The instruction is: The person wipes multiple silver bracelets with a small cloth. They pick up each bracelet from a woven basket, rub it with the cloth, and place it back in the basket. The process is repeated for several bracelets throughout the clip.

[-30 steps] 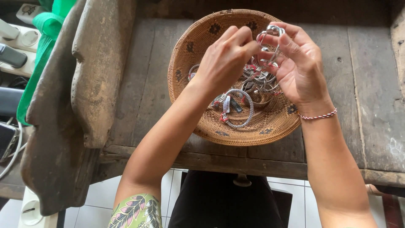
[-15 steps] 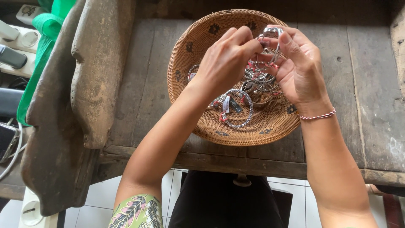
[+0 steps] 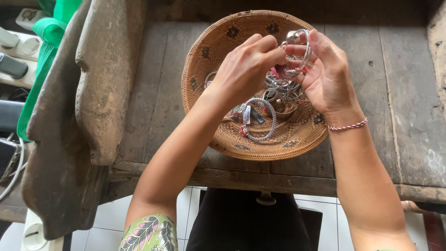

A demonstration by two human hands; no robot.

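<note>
A round woven basket (image 3: pixel 211 44) sits on a worn wooden table (image 3: pixel 162 93) and holds several silver bracelets (image 3: pixel 278 90), some with small tags. A braided silver bangle (image 3: pixel 270 122) lies apart near the basket's front. My right hand (image 3: pixel 327 76) holds one silver bracelet (image 3: pixel 304 46) up above the basket. My left hand (image 3: pixel 246 67) pinches something small by that bracelet, between thumb and fingers. What it pinches is hidden by the fingertips.
A large carved piece of dark wood (image 3: pixel 79 116) lies along the table's left side. Green cloth (image 3: pixel 42 51) and white power strips (image 3: pixel 18 32) lie beyond it at the left. White floor tiles (image 3: pixel 190 214) show below the table's front edge.
Both hands have stayed above the basket. The fingers shifted slightly on the held bracelet, and the left fingertips closed in against it.
</note>
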